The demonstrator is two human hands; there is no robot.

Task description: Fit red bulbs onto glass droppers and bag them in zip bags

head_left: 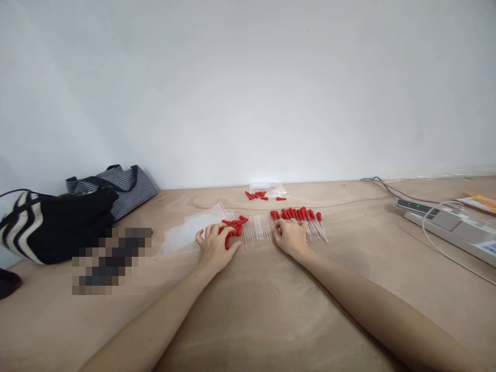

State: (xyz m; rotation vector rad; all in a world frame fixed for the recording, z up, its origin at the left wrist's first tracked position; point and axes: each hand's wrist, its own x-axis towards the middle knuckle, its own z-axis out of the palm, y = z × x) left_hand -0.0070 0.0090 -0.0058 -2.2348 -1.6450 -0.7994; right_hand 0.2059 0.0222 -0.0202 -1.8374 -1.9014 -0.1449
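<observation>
My left hand (217,248) rests on a small pile of red rubber bulbs (235,226), its fingers spread over them. Several clear thin tubes (259,229) lie side by side between my two hands. On the right, a row of tubes with red bulbs on their far ends (302,213) fans out. My right hand (291,236) lies over the left part of that row, fingers bent down at the bulbs; what its fingertips hold, if anything, is hidden. Clear plastic bags (186,232) lie just left of my left hand.
Farther back lie more red bulbs (256,195) and a clear bag (267,188). At the left are a black bag (73,225), a striped bag (134,194) and a blurred-out object (116,261). A power strip (453,232) with cables lies at the right.
</observation>
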